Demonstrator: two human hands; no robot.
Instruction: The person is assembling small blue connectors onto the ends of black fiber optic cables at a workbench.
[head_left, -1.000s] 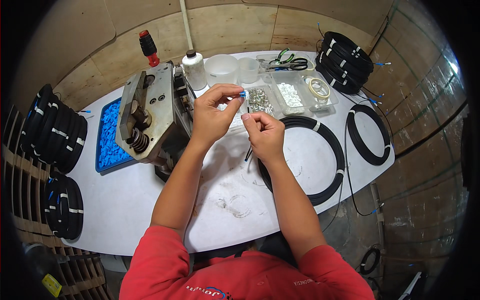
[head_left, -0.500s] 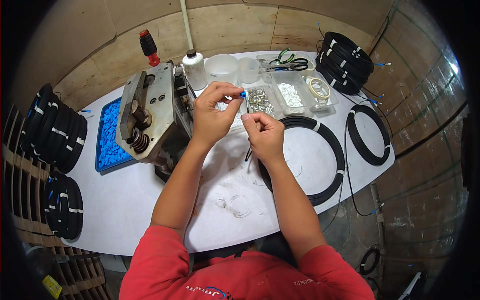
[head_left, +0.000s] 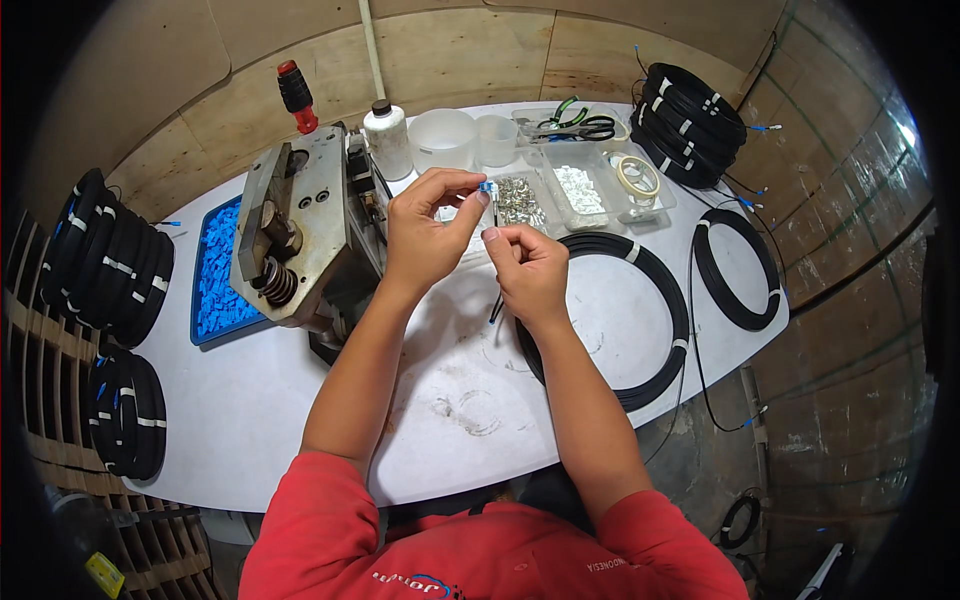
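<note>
Between the thumb and forefinger of my left hand [head_left: 430,222] is a small blue connector [head_left: 486,187], raised over the table. Just to its right and lower, my right hand [head_left: 533,272] pinches a thin black cable [head_left: 495,212], whose end rises to the connector. Whether the two are joined is too small to tell. More of the cable shows below my right hand. A large black cable coil [head_left: 662,262], bound with white tape, lies flat by my right forearm. Behind my hands sits a tray of small metal parts [head_left: 520,203].
A metal press [head_left: 320,220] with a red-and-black handle stands left, beside a blue tray [head_left: 203,340] of blue connectors. Farther back are a white bottle [head_left: 388,140], plastic cups, a bin of white pieces [head_left: 578,190], pliers and scissors. Cable coils [head_left: 690,125] sit along both sides.
The blue connector has turned slightly between my left fingertips, so more of it shows. Both hands have stayed almost in the same place.
</note>
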